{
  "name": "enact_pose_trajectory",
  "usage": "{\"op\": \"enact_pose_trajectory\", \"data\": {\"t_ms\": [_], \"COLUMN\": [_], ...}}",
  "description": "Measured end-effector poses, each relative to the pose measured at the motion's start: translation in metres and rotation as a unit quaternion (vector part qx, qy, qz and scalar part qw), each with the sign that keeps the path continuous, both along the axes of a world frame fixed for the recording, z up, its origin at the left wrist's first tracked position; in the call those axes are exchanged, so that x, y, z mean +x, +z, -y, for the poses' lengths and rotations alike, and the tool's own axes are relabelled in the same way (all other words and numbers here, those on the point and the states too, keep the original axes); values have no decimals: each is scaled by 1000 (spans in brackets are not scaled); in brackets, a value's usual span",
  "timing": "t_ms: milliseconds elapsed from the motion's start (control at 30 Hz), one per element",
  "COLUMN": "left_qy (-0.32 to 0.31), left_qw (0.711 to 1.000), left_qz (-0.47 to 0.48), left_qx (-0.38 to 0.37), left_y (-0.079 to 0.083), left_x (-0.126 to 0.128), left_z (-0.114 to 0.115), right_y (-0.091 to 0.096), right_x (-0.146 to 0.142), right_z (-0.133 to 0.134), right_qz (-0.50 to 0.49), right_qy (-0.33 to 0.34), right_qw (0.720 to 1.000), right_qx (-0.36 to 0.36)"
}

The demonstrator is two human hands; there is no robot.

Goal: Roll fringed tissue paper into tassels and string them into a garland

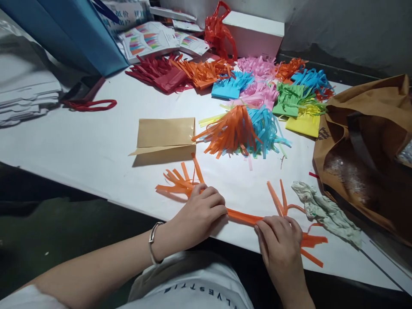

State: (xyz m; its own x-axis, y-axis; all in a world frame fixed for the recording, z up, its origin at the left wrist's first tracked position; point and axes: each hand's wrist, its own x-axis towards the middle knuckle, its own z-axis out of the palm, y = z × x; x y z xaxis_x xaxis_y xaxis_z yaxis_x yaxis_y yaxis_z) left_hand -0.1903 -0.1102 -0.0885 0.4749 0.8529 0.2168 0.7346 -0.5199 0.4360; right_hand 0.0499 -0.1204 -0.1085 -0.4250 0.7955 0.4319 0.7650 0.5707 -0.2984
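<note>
An orange tissue paper tassel (pixel 243 216) is stretched between my two hands at the table's front edge, its middle rolled into a narrow band. My left hand (pixel 204 210) is closed on one side of it, with fringe fanning out beyond the fingers. On the other side my right hand (pixel 280 240) grips it, fingers curled down, and loose strips stick out past that hand. Behind them lie a finished-looking orange tassel (pixel 236 128) and a blue tassel (pixel 265 128), spread in a pile. A folded brown card (pixel 166 133) stands left of the pile.
Fringed paper bundles, such as a dark red one (pixel 161 75) and a yellow one (pixel 304 124), line the back. A brown bag (pixel 363 159) bounds the right, near a crumpled pale cloth (pixel 328 212). A blue bag (pixel 71 34) and a white box (pixel 254 32) stand behind.
</note>
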Motion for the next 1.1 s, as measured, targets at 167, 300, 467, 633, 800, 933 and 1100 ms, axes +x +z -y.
{"op": "enact_pose_trajectory", "data": {"t_ms": [167,300,467,633,800,933,1100], "left_qy": [89,104,53,-15,-45,-1,9], "left_qw": [994,990,996,999,998,999,999], "left_qz": [-28,-41,-18,-43,-35,17,-10], "left_qx": [-59,-91,-66,-2,17,-33,-46], "left_y": [5,6,3,2,-3,-7,1], "left_x": [10,11,7,4,4,5,8], "left_z": [0,-4,-5,-5,-6,-6,-6], "right_y": [-1,5,9,4,2,0,-3], "right_x": [-6,-11,-25,-39,-42,-34,-2], "right_z": [-5,-10,-7,-8,-10,-9,-6], "right_qz": [97,102,23,-5,-27,9,27], "right_qy": [-62,-91,3,49,61,64,29], "right_qw": [993,990,1000,998,997,997,999], "right_qx": [-12,-18,13,-30,-40,-37,-13]}}
